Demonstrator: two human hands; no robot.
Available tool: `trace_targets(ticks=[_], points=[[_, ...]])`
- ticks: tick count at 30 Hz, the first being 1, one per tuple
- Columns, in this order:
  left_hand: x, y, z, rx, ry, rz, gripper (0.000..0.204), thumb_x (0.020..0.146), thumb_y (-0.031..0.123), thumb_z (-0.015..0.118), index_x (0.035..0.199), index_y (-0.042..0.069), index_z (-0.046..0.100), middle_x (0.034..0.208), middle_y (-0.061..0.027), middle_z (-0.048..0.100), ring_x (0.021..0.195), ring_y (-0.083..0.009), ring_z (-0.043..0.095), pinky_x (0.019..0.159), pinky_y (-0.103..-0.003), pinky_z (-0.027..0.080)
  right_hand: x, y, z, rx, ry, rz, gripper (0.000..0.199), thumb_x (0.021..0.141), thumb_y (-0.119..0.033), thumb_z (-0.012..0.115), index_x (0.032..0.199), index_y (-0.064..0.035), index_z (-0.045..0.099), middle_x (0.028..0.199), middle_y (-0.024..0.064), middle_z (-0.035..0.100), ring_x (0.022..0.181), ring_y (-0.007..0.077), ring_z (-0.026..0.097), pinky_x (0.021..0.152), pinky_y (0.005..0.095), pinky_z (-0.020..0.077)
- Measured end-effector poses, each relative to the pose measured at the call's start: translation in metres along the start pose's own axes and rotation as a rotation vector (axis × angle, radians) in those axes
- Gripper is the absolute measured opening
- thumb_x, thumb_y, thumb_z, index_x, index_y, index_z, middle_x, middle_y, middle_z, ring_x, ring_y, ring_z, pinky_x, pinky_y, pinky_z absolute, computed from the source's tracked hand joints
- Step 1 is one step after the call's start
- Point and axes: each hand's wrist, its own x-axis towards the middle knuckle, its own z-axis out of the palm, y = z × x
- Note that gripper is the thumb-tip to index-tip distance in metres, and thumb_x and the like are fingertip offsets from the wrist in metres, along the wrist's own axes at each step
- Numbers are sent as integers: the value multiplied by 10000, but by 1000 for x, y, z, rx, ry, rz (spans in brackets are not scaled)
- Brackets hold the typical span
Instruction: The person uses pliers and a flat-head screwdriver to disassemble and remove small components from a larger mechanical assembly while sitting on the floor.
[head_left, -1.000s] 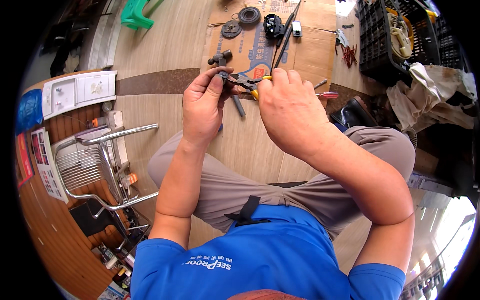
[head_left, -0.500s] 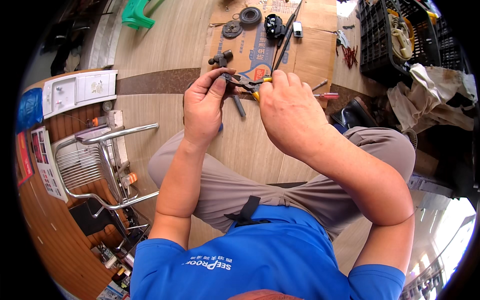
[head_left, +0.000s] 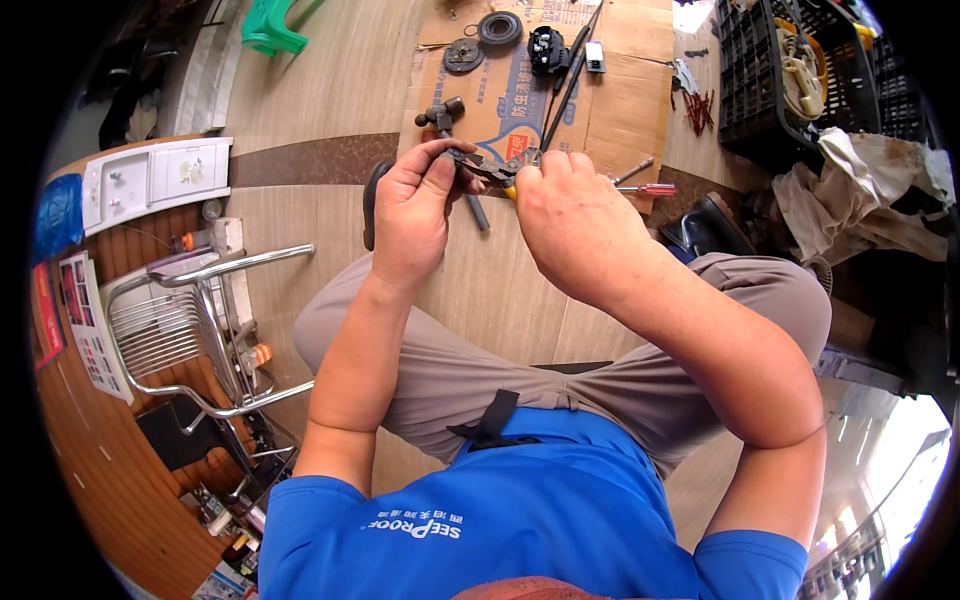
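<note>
- The left hand pinches a small dark part between thumb and fingertips.
- The right hand has its fingers curled tight round the handles of the pliers, a bit of yellow showing.
- The pliers bridge the gap between the hands — long axis running leftward and slightly away from the person.
- The small dark part sits at the pliers' tip, by the left fingertips; whether the jaws bite it — cannot tell.
- A hammer lies below the hands.
</note>
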Motion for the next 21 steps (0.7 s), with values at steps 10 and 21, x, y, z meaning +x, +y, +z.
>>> trace_targets(ticks=[10, 21], points=[[4, -1, -2, -115, 62, -37, 250, 989, 155, 492, 1098, -50, 583, 846, -83, 631, 752, -139, 601, 735, -278, 508, 11, 0, 4, 105, 23, -15, 115, 801, -69, 539, 865, 15, 586, 897, 211, 622, 875, 340, 641, 716, 412, 552], [5, 2, -10, -449, 24, -123, 278, 996, 195, 470, 1127, -35, 555, 868, -75, 574, 757, -156, 531, 753, -371, 506, 11, -3, -1, 38, 74, -21, 130, 800, -71, 549, 887, 15, 593, 927, 184, 598, 940, 316, 592, 747, 409, 535]])
